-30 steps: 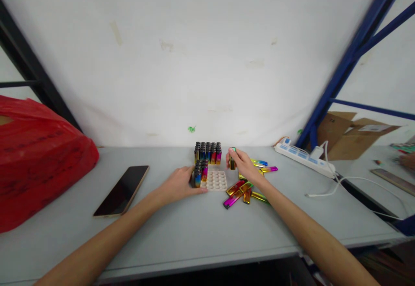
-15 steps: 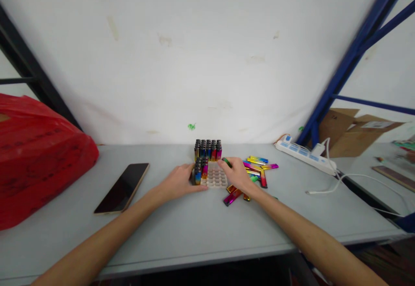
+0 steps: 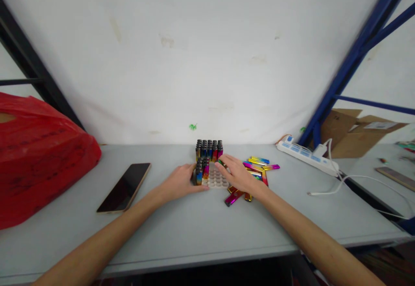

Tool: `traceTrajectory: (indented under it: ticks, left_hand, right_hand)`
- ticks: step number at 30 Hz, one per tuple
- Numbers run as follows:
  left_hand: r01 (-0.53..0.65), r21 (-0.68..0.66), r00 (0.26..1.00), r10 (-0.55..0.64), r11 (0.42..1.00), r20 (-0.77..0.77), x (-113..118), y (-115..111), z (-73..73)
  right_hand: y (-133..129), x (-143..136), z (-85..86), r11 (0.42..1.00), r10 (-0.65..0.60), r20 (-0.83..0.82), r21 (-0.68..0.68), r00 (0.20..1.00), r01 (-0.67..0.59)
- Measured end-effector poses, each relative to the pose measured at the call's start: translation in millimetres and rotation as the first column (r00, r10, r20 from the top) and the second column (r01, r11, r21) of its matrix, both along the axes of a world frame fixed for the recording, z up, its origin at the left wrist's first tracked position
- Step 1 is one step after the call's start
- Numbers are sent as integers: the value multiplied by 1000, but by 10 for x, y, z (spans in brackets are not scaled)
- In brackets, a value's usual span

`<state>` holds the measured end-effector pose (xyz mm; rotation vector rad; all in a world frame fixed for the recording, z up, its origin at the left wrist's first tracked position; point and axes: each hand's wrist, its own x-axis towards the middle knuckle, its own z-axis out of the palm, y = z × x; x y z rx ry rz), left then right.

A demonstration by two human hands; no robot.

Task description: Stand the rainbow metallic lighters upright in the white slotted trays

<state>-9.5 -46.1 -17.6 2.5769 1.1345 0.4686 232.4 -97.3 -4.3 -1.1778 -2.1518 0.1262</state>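
Loose lighters (image 3: 234, 198) look glossy and metallic, the tray (image 3: 215, 180) perhaps matt plastic.

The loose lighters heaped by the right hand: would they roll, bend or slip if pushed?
The loose lighters would probably slide rather than roll, as their bodies look flattish. They seem stiff, judging by their straight edges. Their glossy finish may make them slippery, and pushing one could shift others, since several overlap.

The phone (image 3: 125, 188) lies left of the tray (image 3: 216, 181), loose lighters (image 3: 255, 170) right.
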Motion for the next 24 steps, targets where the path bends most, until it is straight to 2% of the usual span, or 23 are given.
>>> traceTrajectory:
  ticks: [4,9,12,14,17,24]
  left_hand:
    - [8,-14,1000,-8,1000,7,5,0,3]
    - [12,-4,1000,-12,1000,12,-4,16,-23]
    - [9,8,1000,-9,1000,4,-7,31,-51]
    - [19,15,1000,-19,1000,12,-5,41,-68]
    - [34,19,999,-34,999,27,1,46,-76]
    - [24,14,1000,-24,1000,0,2,13,-20]
  right_hand:
    - [-11,-42,-10,999,41,104,31,994,-44]
    - [-26,-132,-44,1000,-14,6,5,1000,14]
    - [3,-162,-85,999,12,24,-34,1000,-12]
    - [36,-174,-109,998,46,83,-41,995,-43]
    - [73,-214,-121,998,34,226,35,974,-43]
    - [40,-334,-72,993,-105,489,103,866,62]
